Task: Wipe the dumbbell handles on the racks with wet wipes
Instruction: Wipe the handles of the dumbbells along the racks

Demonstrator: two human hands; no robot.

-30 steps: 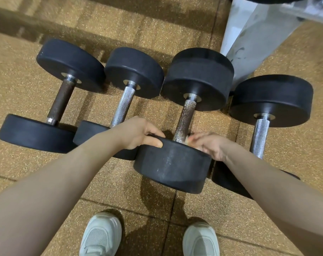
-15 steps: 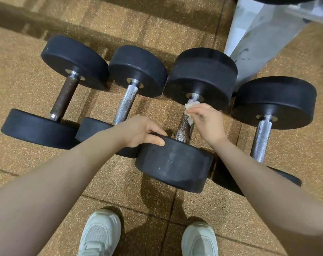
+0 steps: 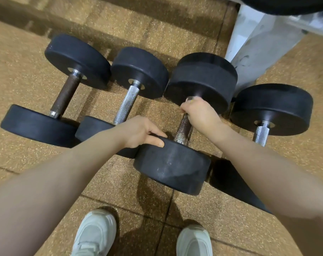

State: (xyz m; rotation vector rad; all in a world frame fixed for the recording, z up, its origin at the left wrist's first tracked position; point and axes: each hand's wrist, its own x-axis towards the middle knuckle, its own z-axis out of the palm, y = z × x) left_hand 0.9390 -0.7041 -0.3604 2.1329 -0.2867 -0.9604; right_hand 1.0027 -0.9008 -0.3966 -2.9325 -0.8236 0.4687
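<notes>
With the right hand point(image 3: 199, 115) wrapped round the far end of the handle point(image 3: 182, 130) and the left hand point(image 3: 138, 132) gripping the near weight point(image 3: 172, 169), the fingers could be pinched should the dumbbell be rolled.

A single head-worn wide-angle view looks steeply down from standing height, facing forward over both forearms onto the speckled tan rubber floor point(image 3: 37, 74), close above the left hand point(image 3: 138, 131), with white sneakers point(image 3: 96, 235) beneath it.
</notes>
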